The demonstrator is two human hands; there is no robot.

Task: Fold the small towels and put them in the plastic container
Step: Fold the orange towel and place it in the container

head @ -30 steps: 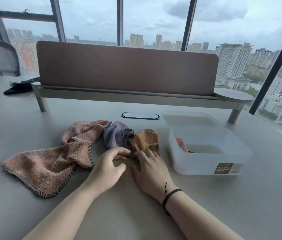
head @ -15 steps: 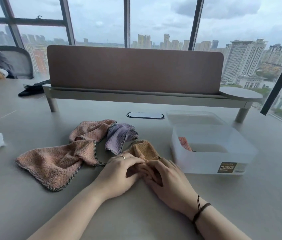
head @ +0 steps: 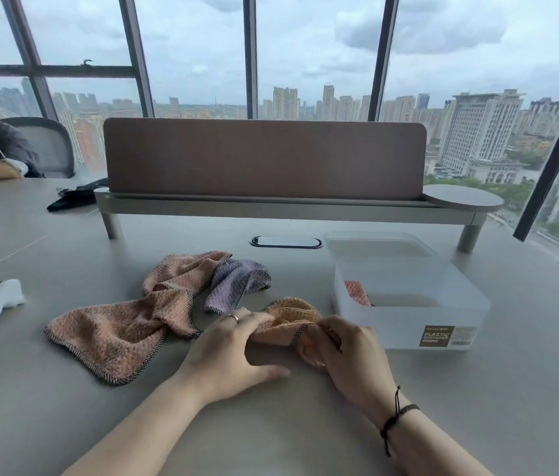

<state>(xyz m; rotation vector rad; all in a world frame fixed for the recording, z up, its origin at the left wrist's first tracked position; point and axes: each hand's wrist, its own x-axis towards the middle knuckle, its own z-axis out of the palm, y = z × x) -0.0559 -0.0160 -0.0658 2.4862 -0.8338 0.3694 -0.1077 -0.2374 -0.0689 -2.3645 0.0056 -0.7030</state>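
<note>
An orange towel (head: 288,316) is being gripped by both hands, left (head: 233,352) and right (head: 346,352), just left of the container (head: 408,324). Pink (head: 123,333) and purple (head: 236,281) towels are lying farther left.

Bare forearms, no sleeves; a ring (head: 233,317) on the left hand (head: 233,352), a dark cord bracelet (head: 395,416) at the right wrist.
</note>
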